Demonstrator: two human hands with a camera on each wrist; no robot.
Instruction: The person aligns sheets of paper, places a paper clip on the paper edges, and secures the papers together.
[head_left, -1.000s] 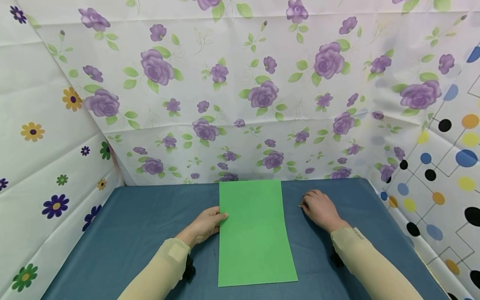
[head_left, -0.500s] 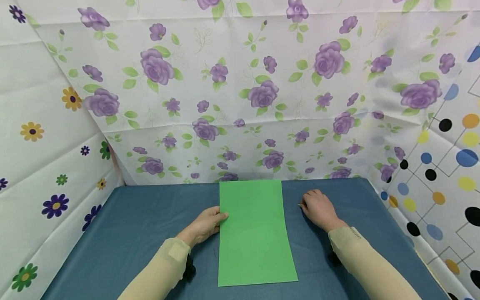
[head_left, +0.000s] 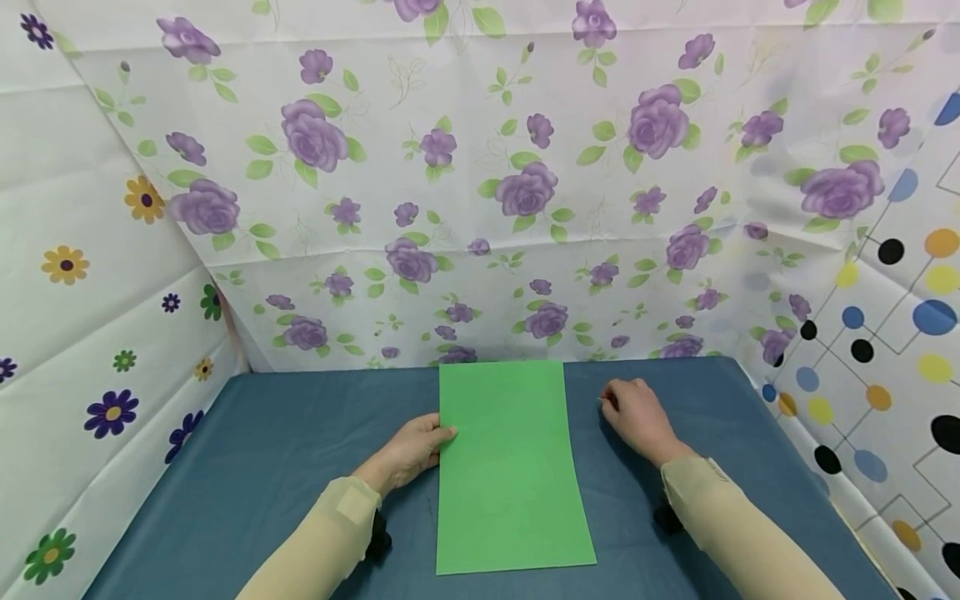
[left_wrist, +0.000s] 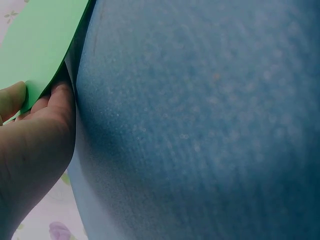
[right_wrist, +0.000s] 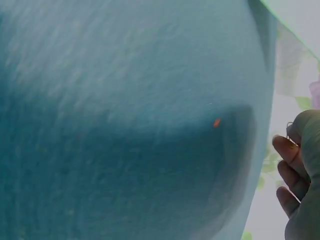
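Green sheet (head_left: 513,471) pinched at its left edge, thin wire (right_wrist: 288,131) in the right hand (head_left: 637,421)

The sheet is plain, bright green and matte, an oblong with crisp corners, its long sides running near to far. It is at the middle of the worktop (head_left: 300,433), between the hands, and its far end reaches the far edge. The right side bows slightly outward toward the near end. At the left the sheet is lifted off the blue covering; whether the rest lies flat, I cannot tell.

The left hand (head_left: 405,450) has its grip closed to the sheet's thickness, thumb on top and fingers beneath. The right hand, well apart from the sheet, has its fingers curled, thumb and forefinger nearly together on the wire, a small loop with a golden glint. Its full shape is hidden.

On the right cuff (head_left: 697,473), pale like the left cuff (head_left: 352,496), small dark marks look like lettering, too small to read. The far cloth (head_left: 480,212) bears purple roses, the left cloth (head_left: 67,325) bright daisies, the right cloth (head_left: 885,433) coloured dots joined by lines.
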